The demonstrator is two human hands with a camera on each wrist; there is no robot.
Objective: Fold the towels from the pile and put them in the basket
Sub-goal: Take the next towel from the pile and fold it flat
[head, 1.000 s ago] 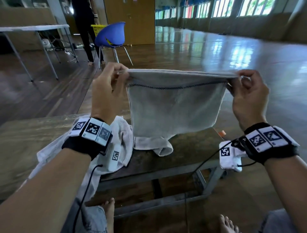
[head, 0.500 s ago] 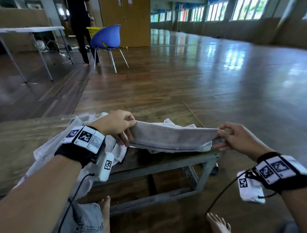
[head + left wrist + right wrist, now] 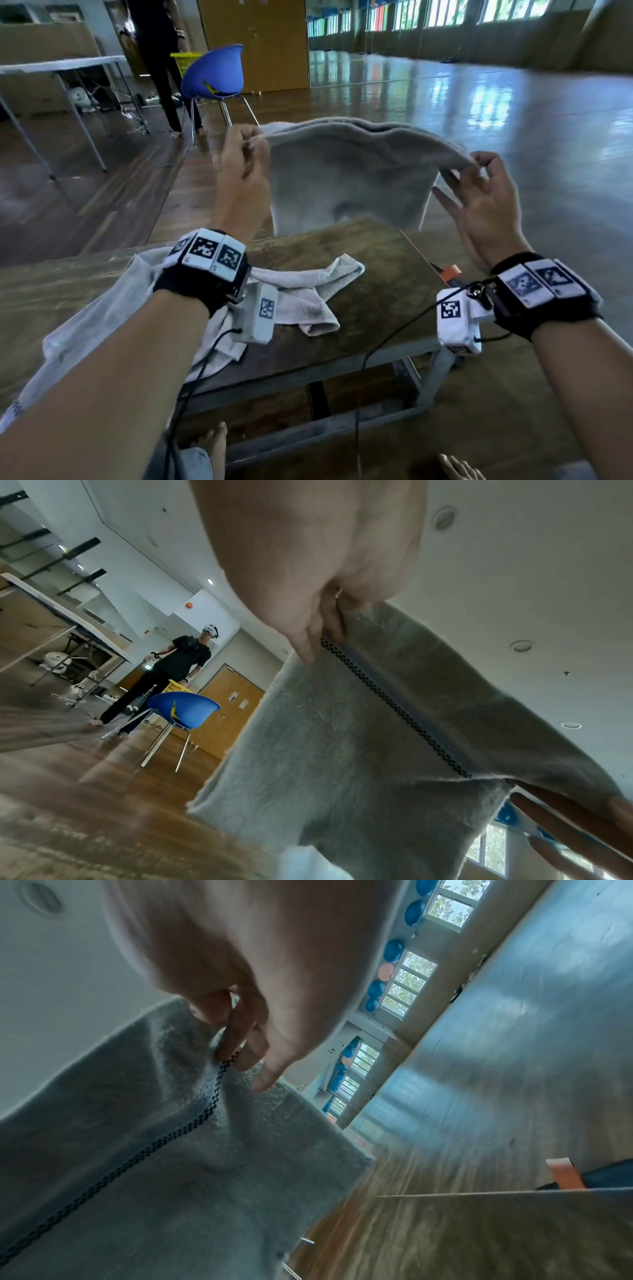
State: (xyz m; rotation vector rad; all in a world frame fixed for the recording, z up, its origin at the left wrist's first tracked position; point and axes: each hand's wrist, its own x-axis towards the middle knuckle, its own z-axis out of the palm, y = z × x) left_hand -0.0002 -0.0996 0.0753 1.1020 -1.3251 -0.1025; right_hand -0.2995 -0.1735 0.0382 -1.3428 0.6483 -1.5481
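Item: grey towel (image 3: 346, 171), doubled, above the table (image 3: 376, 274); my left hand (image 3: 245, 161) and right hand (image 3: 479, 192) pinch its corners; loose right fingers could drop the fold.

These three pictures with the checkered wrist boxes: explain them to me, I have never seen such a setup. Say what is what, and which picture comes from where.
No machine here: a person folds towels with bare hands. The black bands with checkered squares are markers, and each wrist carries a small white camera box.

The wide picture comes from a camera on the person's head, looking down at both hands. The other two come from the wrist cameras, looking along each hand at its fingers.

The left hand and the right hand each pinch one top end of a grey towel, held up in the air with the rest hanging down. A dark zigzag stitch line runs along it.

Below, on the wooden table, lies a crumpled white towel. Behind stand a blue chair, a yellow basket and another person.
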